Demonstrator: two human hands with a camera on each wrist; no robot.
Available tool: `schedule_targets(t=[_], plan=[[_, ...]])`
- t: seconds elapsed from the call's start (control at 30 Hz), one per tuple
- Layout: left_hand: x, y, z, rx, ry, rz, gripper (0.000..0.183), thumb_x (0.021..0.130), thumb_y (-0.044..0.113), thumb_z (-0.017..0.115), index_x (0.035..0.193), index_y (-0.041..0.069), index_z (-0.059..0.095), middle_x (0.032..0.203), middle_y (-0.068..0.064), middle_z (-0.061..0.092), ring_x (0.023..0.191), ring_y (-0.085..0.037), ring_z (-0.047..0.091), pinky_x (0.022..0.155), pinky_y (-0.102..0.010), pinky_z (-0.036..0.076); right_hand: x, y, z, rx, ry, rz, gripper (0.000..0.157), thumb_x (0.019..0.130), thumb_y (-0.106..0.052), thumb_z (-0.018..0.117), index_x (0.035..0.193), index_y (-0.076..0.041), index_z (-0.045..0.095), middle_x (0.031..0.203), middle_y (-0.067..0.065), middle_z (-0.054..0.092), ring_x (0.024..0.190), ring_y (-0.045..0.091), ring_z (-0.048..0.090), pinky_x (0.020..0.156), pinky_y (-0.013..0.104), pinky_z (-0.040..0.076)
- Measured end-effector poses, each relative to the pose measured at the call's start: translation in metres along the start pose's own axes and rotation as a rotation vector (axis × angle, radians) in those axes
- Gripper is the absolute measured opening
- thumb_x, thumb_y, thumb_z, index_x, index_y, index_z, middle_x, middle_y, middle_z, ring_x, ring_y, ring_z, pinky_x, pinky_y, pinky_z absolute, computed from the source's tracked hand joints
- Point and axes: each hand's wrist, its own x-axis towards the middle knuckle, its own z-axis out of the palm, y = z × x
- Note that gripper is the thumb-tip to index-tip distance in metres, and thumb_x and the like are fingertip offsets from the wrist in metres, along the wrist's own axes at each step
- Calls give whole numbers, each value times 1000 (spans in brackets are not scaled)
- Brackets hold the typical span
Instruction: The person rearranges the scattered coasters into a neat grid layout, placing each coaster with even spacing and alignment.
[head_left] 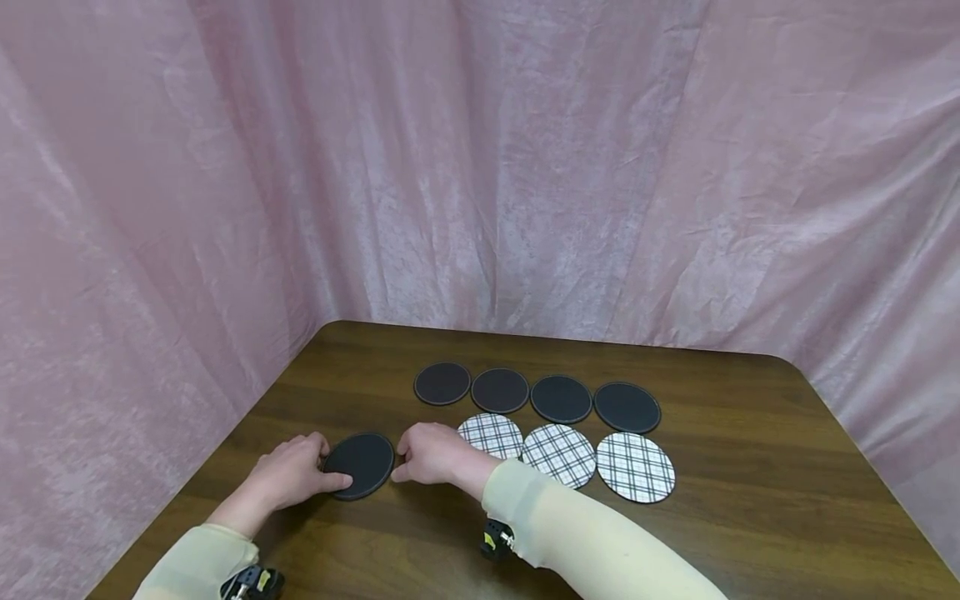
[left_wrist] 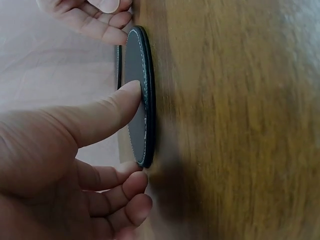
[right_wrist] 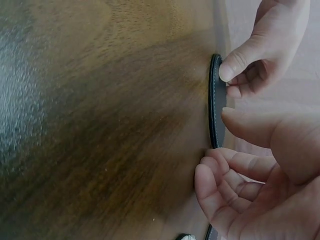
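Observation:
A round black coaster (head_left: 362, 463) with pale edge stitching lies at the left part of the table. My left hand (head_left: 288, 473) pinches its left side, thumb on the top face and index finger at the rim, as the left wrist view shows. At the opposite rim is my right hand (head_left: 435, 454), its fingers loosely bent. In the right wrist view the right thumb (right_wrist: 245, 122) stands off the coaster's face while fingertips meet or nearly meet its edge. Whether the right fingertips bear on the coaster is hard to tell.
Behind, a row of several dark round coasters (head_left: 561, 399) lies on the wooden table (head_left: 750, 467). In front of that row are three white plaid coasters (head_left: 636, 467), one partly behind my right hand. Pink curtains (head_left: 480, 167) hang around the table's far and side edges.

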Motion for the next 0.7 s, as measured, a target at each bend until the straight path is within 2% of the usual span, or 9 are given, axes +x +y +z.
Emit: schedule_targets(t=[0.2,0.4,0.53,0.7], plan=[[-1,-2,0,-38,-5,-19,69,89,52,91,117,-6,65,104,-10,69,102,-39,68,91,-71,46,1,-2,2,24,-6,14,30,94,-30,89,118,-12,85,87,-9,74,87,7,64,83,24,51],[0,-4,2,-85,-1,-17,70,89,48,92,118,-8,62,100,-9,65,95,-32,66,91,-67,47,2,-1,0,89,-32,23,30,94,-27,89,118,-9,84,85,-6,72,80,10,60,77,25,49],[1,-3,2,-114,7,-19,72,90,46,93,121,-8,58,100,-9,65,90,-28,65,87,-60,51,2,0,-1,126,-34,38,29,94,-27,89,116,-9,85,88,-6,73,80,9,59,76,24,49],[0,0,4,-149,10,-24,70,91,44,92,122,-6,55,93,-6,59,78,-23,57,73,-45,49,3,2,-1,130,-9,45,25,94,-28,89,111,-10,86,90,-7,75,80,7,60,78,23,50]])
